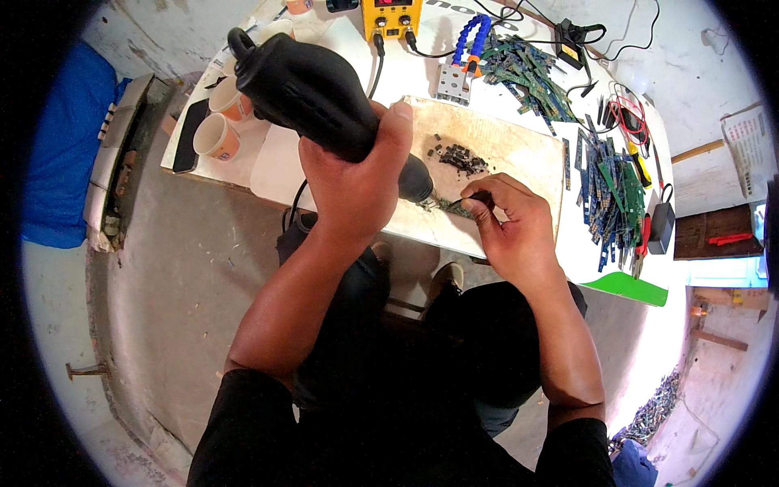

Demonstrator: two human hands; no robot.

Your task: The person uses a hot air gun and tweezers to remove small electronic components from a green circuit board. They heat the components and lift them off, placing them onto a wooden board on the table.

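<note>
My left hand (pixel 350 195) is wrapped round the handle of a black heat gun (pixel 312 93). Its nozzle (pixel 416 180) points down toward a narrow green circuit board strip (pixel 457 209) near the front edge of a stained pale work board (pixel 535 154). From the right, my right hand (pixel 523 231) pinches a thin black tool (pixel 480 197), apparently tweezers, with its tip by the strip and nozzle. Fingers hide most of that tool. Just beyond the nozzle lies a small heap of black chips (pixel 461 159).
Circuit board strips are heaped at the back (pixel 527 77) and right (pixel 608 187) of the table. A yellow soldering station (pixel 392 18) and a metal holder (pixel 454 84) stand behind the work board. Paper cups (pixel 216 136) and a black phone (pixel 190 134) are at left. Cables cross the back.
</note>
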